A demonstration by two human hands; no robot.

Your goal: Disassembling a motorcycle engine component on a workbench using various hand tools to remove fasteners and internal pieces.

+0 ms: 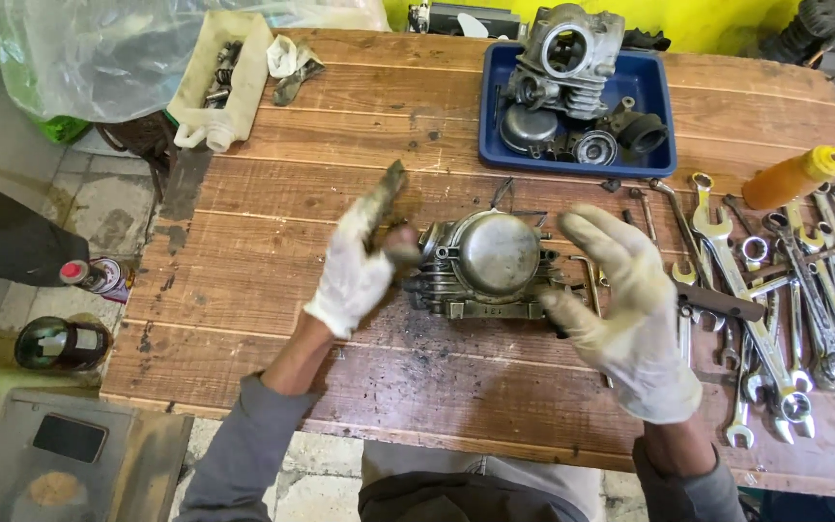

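Engine cylinder head (488,266) sits mid-counter on the wooden slat counter (273,242), round domed cover facing up, finned sides dark with grime. Left hand (355,271), in a dirty white glove, is just left of the part, fingertips touching or nearly touching its left edge; the raised fingers look smeared and blurred (possibly pinching something small, cannot tell). Right hand (620,309), also gloved, is spread wide with fingers curled, thumb against the part's lower right corner, holding nothing.

Behind the part, a blue tray (654,97) holds another cylinder casting and several round dark parts. Right side of the counter: a heap of wrenches (794,300) lying loose, plus an orange squeeze bottle (794,176) with a yellow cap lying tilted. Far left corner: a cut white plastic jug (224,77) with springs and small parts inside, a rag beside it. Clear plastic bag (99,53) off the counter's left edge. Grey sleeves on both forearms.
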